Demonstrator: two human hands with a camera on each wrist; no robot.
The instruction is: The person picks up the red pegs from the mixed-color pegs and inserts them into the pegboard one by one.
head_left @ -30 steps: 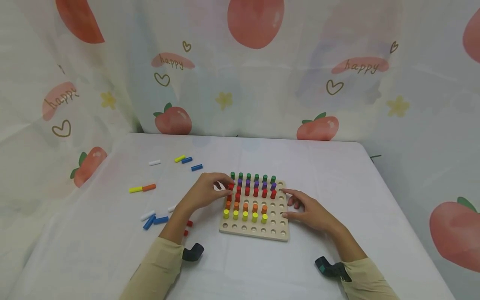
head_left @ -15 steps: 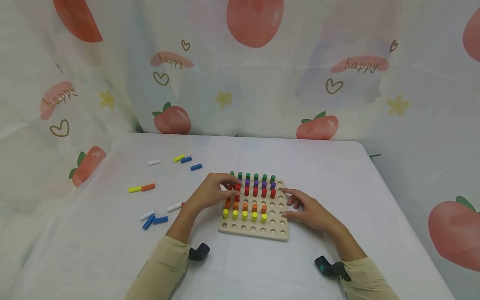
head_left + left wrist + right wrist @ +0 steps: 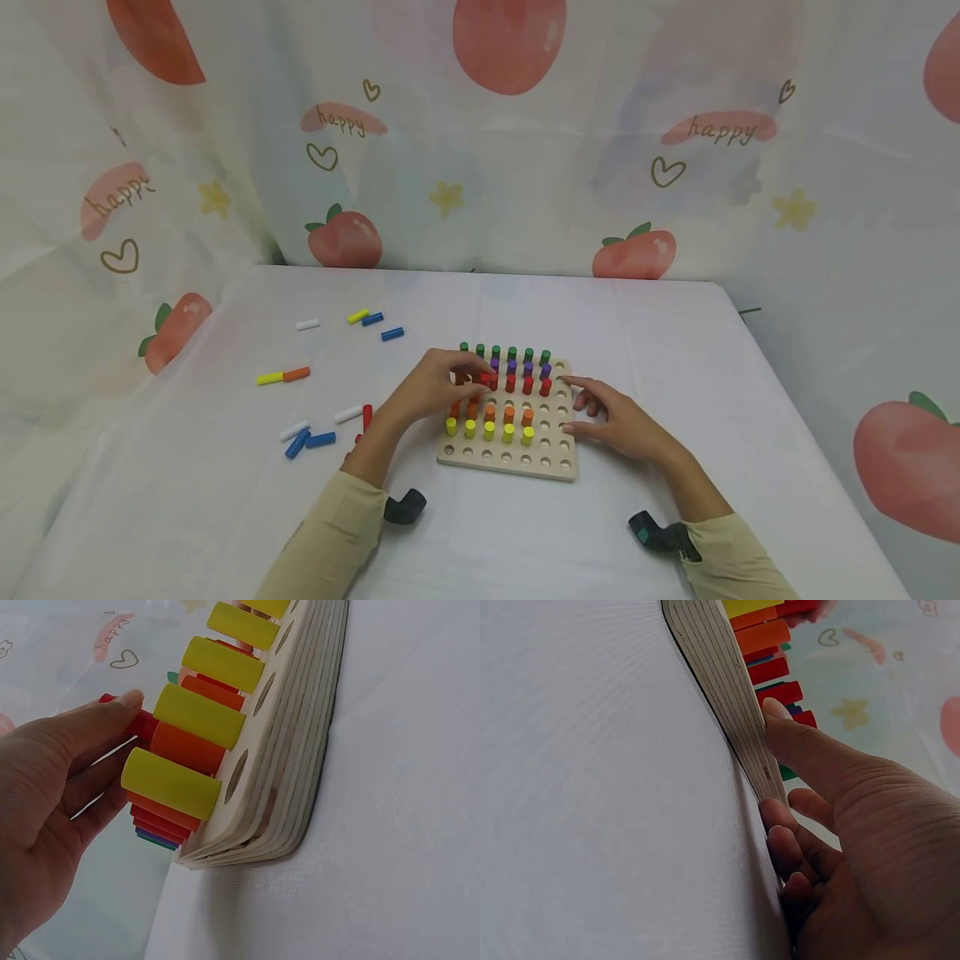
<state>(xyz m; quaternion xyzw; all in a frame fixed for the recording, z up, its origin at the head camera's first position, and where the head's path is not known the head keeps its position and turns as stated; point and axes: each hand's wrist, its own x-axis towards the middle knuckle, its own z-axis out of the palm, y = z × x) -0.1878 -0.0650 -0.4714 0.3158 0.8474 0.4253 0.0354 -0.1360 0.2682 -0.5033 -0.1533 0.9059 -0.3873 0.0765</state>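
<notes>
My left hand point(image 3: 433, 388) pinches a red peg point(image 3: 142, 723) between thumb and fingers, over the middle rows of the wooden pegboard point(image 3: 507, 467). Part of those rows is hidden behind this hand. Rows of green pegs point(image 3: 512, 353), purple pegs point(image 3: 528, 368), red pegs point(image 3: 528, 385), orange pegs point(image 3: 509, 414) and yellow pegs point(image 3: 489, 431) stand upright in the board. My right hand point(image 3: 618, 421) rests at the board's right edge, its thumb and fingertips touching the side. In the right wrist view the thumb point(image 3: 802, 746) lies along the layered edge.
Loose pegs lie on the white table to the left: blue pegs point(image 3: 321, 440), a white peg point(image 3: 308, 325), a yellow peg point(image 3: 270, 378), an orange peg point(image 3: 297, 374) and a red peg point(image 3: 367, 416) near the left forearm. A printed curtain point(image 3: 555, 167) hangs behind the table.
My left hand has shifted to the right along the board with the red peg, past the second column. Loose red pegs by the left forearm show differently. The right hand stays in place.
</notes>
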